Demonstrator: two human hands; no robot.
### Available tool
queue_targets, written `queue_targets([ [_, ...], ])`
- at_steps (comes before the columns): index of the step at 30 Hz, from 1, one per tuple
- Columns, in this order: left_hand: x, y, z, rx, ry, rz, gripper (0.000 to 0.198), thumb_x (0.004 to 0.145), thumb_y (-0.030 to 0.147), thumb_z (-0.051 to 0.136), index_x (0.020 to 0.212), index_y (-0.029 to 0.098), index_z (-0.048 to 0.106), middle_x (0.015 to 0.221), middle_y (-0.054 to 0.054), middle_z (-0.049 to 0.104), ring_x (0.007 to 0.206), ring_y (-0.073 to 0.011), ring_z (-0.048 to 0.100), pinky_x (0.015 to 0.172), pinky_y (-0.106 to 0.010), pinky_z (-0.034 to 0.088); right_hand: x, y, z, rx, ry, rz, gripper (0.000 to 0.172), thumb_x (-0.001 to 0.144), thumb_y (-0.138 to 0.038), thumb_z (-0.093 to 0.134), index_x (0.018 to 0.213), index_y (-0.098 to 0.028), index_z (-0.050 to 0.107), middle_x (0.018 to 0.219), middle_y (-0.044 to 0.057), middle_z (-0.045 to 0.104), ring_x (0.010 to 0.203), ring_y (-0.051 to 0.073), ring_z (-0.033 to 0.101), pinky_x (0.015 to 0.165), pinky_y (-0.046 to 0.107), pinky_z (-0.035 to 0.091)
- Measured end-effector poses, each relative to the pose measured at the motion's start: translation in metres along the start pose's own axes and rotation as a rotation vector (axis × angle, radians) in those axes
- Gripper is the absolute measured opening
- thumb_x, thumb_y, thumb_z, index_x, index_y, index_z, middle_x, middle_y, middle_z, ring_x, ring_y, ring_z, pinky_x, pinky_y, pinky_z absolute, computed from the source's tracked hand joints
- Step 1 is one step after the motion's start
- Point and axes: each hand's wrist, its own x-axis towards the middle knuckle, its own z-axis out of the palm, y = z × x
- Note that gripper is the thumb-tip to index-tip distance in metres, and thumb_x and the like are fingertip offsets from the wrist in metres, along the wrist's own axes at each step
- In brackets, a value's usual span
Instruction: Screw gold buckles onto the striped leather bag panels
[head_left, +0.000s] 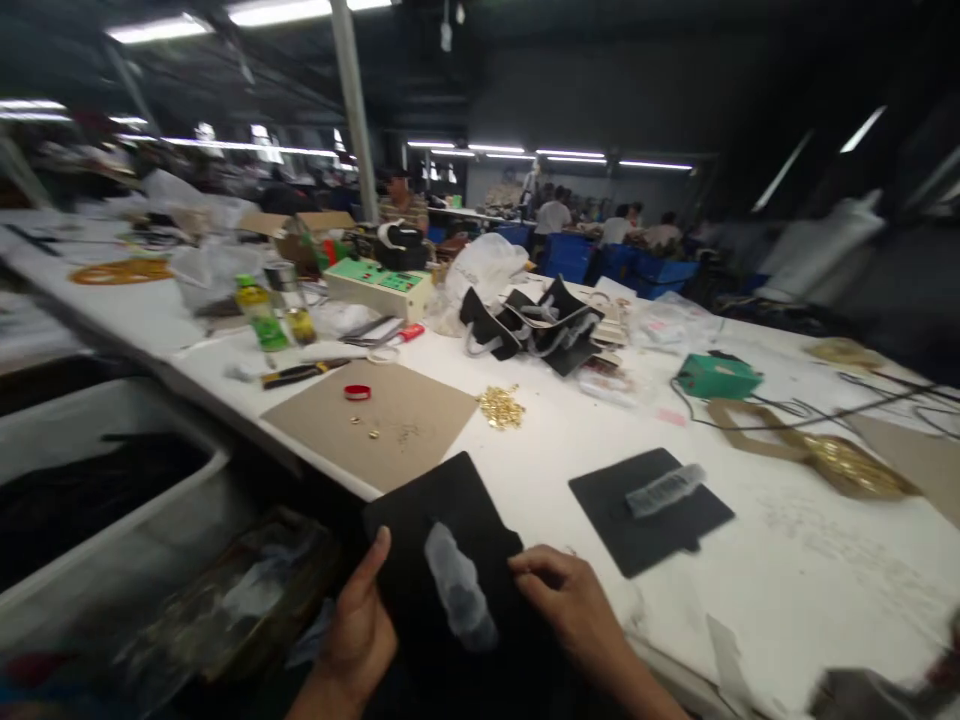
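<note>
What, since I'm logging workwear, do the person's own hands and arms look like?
The left hand and right hand wear no gloves. No sleeve, watch or bracelet shows on the visible forearms. No rings show, though both hands are partly hidden.

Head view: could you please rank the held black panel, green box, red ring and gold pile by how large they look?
Largest to smallest:
Held black panel
Green box
Gold pile
Red ring

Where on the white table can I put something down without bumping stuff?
On the white table, one bare patch lies between the gold pile, the held black panel and the flat black panel. Another lies between that flat panel and the green box. Farther back it's crowded, around the heaped black pieces and the green-topped machine.
</note>
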Motion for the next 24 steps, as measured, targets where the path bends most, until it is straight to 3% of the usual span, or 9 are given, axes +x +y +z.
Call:
queue_targets([
  [3, 0.002, -0.001, -0.004, 0.196, 0.083, 0.03, 0.043, 0.084, 0.013, 0.079, 0.126, 0.012, 0.073, 0.11, -0.013, 0.082, 0.11, -0.034, 0.077, 0.106, -0.049, 0.059, 0.004, -0.003, 0.01, 0.006, -0.062, 0.001, 0.018, 0.081, -0.03, 0.066, 0.089, -0.023, 0.081, 0.089, 0.003, 0.078, 0.088, 0.024, 0.071, 0.084, 0.034, 0.052],
  [5, 0.007, -0.003, -0.007, 0.264, 0.107, 0.041, 0.045, 0.081, 0.013, 0.083, 0.125, 0.013, 0.073, 0.111, -0.012, 0.082, 0.109, -0.0325, 0.077, 0.104, -0.046, 0.06, 0.007, -0.005, 0.009, -0.032, -0.073, -0.036, 0.016, 0.081, -0.028, 0.066, 0.088, -0.024, 0.08, 0.094, 0.003, 0.077, 0.091, 0.023, 0.071, 0.084, 0.033, 0.052],
  [9, 0.014, -0.007, -0.012, 0.291, -0.023, -0.019, 0.044, 0.082, 0.028, 0.087, 0.121, 0.012, 0.076, 0.119, -0.015, 0.079, 0.118, -0.0349, 0.073, 0.108, -0.046, 0.057, 0.028, -0.014, -0.004, -0.072, 0.073, -0.115, 0.023, 0.088, -0.041, 0.068, 0.1, -0.025, 0.079, 0.115, 0.006, 0.076, 0.105, 0.026, 0.07, 0.09, 0.035, 0.053],
  [13, 0.014, -0.006, -0.016, 0.232, -0.116, -0.017, 0.046, 0.082, 0.037, 0.087, 0.118, 0.01, 0.078, 0.119, -0.019, 0.079, 0.119, -0.0387, 0.072, 0.11, -0.05, 0.054, 0.087, -0.043, 0.007, -0.139, 0.062, -0.166, 0.032, 0.091, -0.051, 0.067, 0.104, -0.024, 0.079, 0.107, 0.006, 0.078, 0.099, 0.026, 0.072, 0.089, 0.037, 0.054],
  [19, 0.012, -0.005, -0.043, 0.121, -0.007, -0.052, 0.054, 0.072, 0.042, 0.092, 0.115, 0.01, 0.08, 0.115, -0.021, 0.079, 0.119, -0.0432, 0.071, 0.113, -0.055, 0.05, 0.199, -0.086, 0.091, -0.303, -0.221, -0.347, 0.024, 0.097, -0.039, 0.062, 0.098, -0.021, 0.079, 0.086, 0.002, 0.078, 0.081, 0.02, 0.073, 0.078, 0.03, 0.054],
  [24, 0.014, 0.001, -0.081, 0.095, 0.198, -0.056, 0.059, 0.066, 0.045, 0.095, 0.113, 0.012, 0.08, 0.11, -0.019, 0.081, 0.123, -0.0453, 0.068, 0.117, -0.057, 0.045, 0.267, -0.074, 0.166, -0.462, -0.282, -0.405, 0.016, 0.087, -0.025, 0.074, 0.102, -0.022, 0.08, 0.099, 0.004, 0.079, 0.09, 0.021, 0.072, 0.084, 0.03, 0.053],
])
